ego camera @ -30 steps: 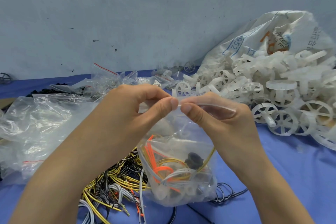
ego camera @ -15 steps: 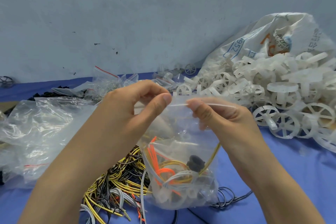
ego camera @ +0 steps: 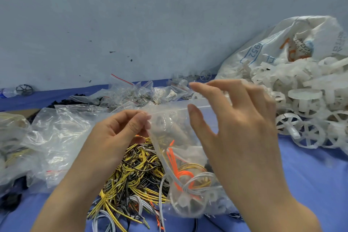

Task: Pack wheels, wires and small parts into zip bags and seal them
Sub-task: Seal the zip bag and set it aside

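Note:
A clear zip bag [ego camera: 180, 156] hangs in front of me, filled with orange, yellow and white wires, white wheels and a small black part. My left hand [ego camera: 120, 133] pinches the bag's top left corner between thumb and fingers. My right hand [ego camera: 235, 124] is over the bag's right side with its fingers spread and straight; its thumb tip lies by the zip strip and the fingers hold nothing. A heap of yellow, black and white wires [ego camera: 131, 179] lies on the blue table under the bag.
A big pile of white plastic wheels [ego camera: 305, 111] spills from a white woven sack [ego camera: 282, 47] at the right. Empty clear bags [ego camera: 56, 137] lie at the left, small filled zip bags [ego camera: 139, 92] at the back by the grey wall. Blue table surface [ego camera: 301, 184] shows front right.
My right hand has let go of the bag's zip edge and spread its fingers. My left hand has slid to the top left corner and keeps its pinch. The bag has swung rightward.

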`<state>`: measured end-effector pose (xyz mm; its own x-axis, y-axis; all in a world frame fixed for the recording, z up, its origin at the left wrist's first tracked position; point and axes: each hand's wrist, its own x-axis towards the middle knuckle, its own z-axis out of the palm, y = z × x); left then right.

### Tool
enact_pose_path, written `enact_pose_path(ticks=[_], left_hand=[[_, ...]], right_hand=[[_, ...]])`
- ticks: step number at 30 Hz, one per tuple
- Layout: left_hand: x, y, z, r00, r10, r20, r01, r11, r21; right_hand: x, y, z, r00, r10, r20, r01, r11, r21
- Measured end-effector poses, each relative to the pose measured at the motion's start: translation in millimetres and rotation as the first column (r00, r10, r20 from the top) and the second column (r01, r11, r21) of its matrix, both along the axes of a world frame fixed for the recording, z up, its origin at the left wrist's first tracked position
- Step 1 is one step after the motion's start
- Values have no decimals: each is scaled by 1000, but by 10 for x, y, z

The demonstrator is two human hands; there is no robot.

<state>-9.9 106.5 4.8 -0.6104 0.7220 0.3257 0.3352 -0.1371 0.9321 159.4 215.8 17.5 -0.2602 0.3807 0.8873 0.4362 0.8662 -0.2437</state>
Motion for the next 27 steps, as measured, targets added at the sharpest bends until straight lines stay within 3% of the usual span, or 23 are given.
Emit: enact_pose_path(ticks=[6, 11, 19, 27], left_hand=[[47, -11, 27, 997, -16, -74, 19, 999, 48], [71, -48, 32, 991, 2, -135, 7, 998, 67], [124, -59, 28, 982, 53, -179, -42, 997, 60], [200, 17, 18, 989, -20, -148, 30, 997, 70]], right_hand=[[-108, -92, 70, 961, 94, 258, -69, 992, -105], [-134, -106, 89, 938, 113, 328, -64, 985, -157], [-130, -94, 81, 961, 87, 263, -59, 992, -114], [-115, -71, 62, 972, 105, 210, -89, 992, -86]])
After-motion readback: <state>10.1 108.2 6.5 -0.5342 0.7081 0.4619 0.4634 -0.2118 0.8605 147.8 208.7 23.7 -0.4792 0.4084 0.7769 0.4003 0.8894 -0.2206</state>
